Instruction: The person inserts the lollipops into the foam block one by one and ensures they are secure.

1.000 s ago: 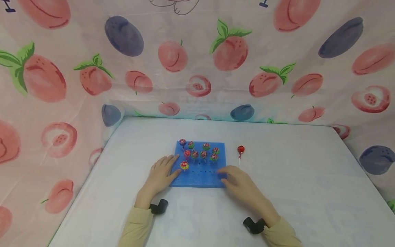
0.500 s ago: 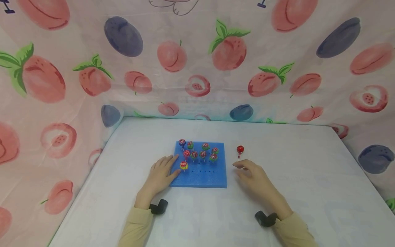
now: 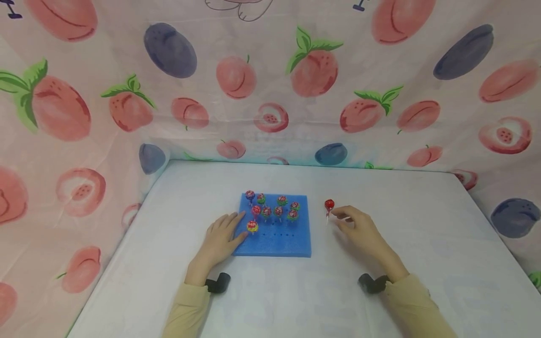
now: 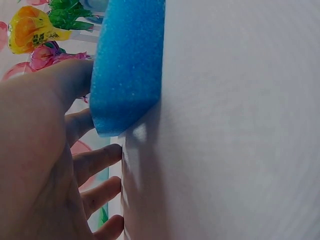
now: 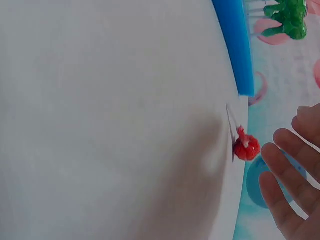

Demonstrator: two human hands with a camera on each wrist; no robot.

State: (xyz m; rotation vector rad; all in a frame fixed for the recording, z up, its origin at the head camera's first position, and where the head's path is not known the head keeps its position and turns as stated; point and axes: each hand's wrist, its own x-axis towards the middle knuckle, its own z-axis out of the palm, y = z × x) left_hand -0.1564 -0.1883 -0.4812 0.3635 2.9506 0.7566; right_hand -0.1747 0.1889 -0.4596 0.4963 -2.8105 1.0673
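Observation:
A blue foam block [image 3: 274, 246] lies on the table with several wrapped lollipops standing upright in it. Green-wrapped lollipops [image 3: 293, 215] fill most of its right side; at its left stand a purple lollipop [image 3: 250, 195], a pink lollipop [image 3: 256, 210] and a yellow lollipop [image 3: 252, 227]. My left hand [image 3: 217, 239] rests at the block's left edge, thumb and index finger touching it, fingers spread. To the block's right, a red lollipop [image 3: 329, 204] lies on the table. My right hand [image 3: 361, 230] hovers beside it, fingers extended and apart from it in the right wrist view.
Small holes [image 3: 281, 234] run in a row across the front part of the block. A white cloth covers the table [image 3: 422, 244]. Behind and at the sides hangs a fruit-printed curtain [image 3: 270, 141]. Black camera mounts [image 3: 374, 283] sit at both wrists.
My right hand has moved from the block's right front edge, rightward and away from me, to beside the red lollipop. The left hand stays on the block.

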